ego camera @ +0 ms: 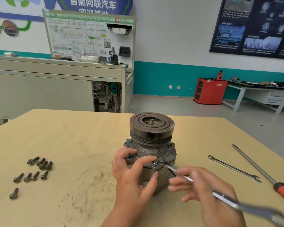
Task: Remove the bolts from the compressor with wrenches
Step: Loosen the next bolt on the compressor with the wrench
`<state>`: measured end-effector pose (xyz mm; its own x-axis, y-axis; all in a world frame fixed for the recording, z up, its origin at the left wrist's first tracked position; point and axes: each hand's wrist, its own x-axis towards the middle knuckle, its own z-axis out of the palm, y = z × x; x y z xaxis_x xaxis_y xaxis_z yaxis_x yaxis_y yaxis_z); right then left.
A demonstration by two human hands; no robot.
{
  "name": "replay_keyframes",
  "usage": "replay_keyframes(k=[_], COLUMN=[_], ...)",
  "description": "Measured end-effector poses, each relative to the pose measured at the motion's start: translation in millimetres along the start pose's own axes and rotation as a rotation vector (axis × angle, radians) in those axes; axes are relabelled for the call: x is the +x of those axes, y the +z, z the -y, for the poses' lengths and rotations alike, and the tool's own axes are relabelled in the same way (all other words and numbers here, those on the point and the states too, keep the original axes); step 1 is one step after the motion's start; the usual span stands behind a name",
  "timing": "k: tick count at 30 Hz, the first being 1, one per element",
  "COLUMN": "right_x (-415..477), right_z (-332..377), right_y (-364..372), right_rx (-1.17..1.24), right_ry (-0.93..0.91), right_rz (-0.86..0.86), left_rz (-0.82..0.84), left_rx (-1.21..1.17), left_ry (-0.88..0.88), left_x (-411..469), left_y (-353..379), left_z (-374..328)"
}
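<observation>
Head view, one item per entry: compressor [152, 145], stood upright near the middle of the tabletop [72, 136], its grooved pulley face uppermost with a shaft stub at the centre. Left hand [133, 171], curled round the near-left side of the compressor body, with forefinger and thumb drawn in beside the wrench head. Right hand [202, 185], blurred, with fingers curled round the shank of a wrench [172, 168]. The wrench's far end sat on a fastener at the near flange of the compressor; its near end ran off toward the near right corner. Flange bolts [173, 153], two or three heads seated on the right side of the housing. Loose bolts [39, 163], nine in all, lay on the tabletop well left of the compressor: a cluster of four farthest, a row of four nearer, one alone nearest. Second wrench [234, 168], open-ended, lay flat to the right of the compressor, apart from both hands. Screwdriver [259, 171], long-shafted with a red and black handle, lay farther right, roughly parallel to the second wrench.
</observation>
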<state>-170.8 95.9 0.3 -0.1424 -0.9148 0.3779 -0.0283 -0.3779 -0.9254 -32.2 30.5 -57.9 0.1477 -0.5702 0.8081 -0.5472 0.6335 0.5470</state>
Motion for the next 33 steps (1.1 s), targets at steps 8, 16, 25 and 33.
replay_keyframes(k=[8,16,25,33], right_x=[74.6,5.7,-20.4,-10.6], right_z=[-23.2,-3.8,-5.7,17.2], right_y=[-14.0,-24.7,-2.9,-11.2], right_rx=[0.447,0.417,0.056,-0.003], right_ry=[0.288,0.081,0.005,0.04], right_rz=[0.044,-0.161,-0.122,0.081], left_rz=[-0.001,0.012,0.023,0.032], left_rx=[-0.031,-0.053,-0.015,0.02], left_ry=[0.047,-0.018,0.01,0.018], left_x=[-0.1,-0.9,-0.9,-0.6], left_y=[-0.2,-1.7,-2.3,-2.4], left_z=[0.9,0.3,1.2,1.7])
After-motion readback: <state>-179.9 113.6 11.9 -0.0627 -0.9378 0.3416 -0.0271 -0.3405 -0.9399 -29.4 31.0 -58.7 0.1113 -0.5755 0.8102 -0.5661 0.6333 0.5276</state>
